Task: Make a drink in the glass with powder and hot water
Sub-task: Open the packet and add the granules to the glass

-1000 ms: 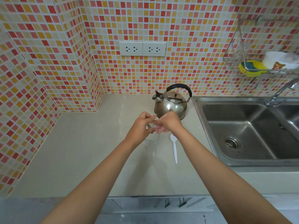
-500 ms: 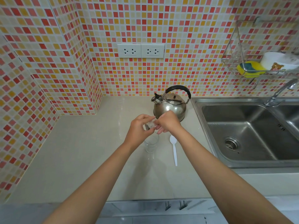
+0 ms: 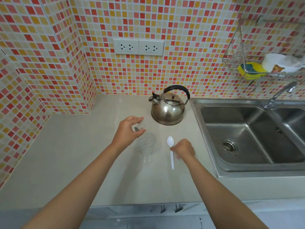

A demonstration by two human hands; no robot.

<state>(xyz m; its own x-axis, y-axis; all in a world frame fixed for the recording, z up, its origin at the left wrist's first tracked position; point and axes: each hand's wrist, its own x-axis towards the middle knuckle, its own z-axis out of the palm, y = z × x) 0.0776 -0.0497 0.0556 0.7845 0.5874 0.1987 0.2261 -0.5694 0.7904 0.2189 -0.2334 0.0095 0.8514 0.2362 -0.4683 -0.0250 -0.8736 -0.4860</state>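
left hand (image 3: 127,132) fingers round packet (image 3: 138,127) — right hand (image 3: 184,148) on spoon (image 3: 171,150)

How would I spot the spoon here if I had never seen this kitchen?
Start at the steel sink on the right, then look left onto the pale counter. In front of the shiny kettle, right of the clear glass, lies the spoon. It is the only white plastic thing on the counter, with the right hand at its handle.
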